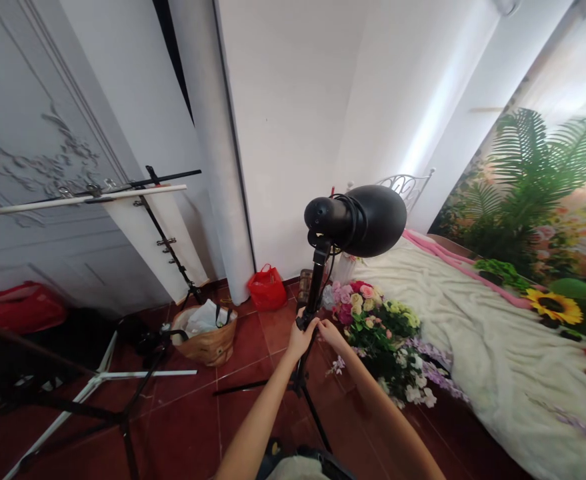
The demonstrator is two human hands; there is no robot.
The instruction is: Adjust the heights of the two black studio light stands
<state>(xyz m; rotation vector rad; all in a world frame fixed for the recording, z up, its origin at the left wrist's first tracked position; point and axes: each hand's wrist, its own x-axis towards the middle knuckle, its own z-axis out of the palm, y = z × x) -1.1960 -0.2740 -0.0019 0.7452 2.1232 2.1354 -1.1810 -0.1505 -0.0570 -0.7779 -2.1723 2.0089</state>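
A black studio lamp (373, 220) with a cable looped round its body sits on top of a black tripod stand (316, 283). My left hand (301, 335) is closed round the stand's pole, just below a black clamp. Close on its right side, my right hand (329, 331) has its fingers pressed together at the pole, by the clamp; what they pinch is too small to make out. The stand's legs spread over the red tiled floor (247, 337) between my arms.
Artificial flowers (373, 310) lie right of the stand, beside a bed with a cream blanket (477, 320). A woven basket (213, 340) and a red bag (267, 288) stand left. Further left are a backdrop stand (165, 233) and white stand legs (95, 380).
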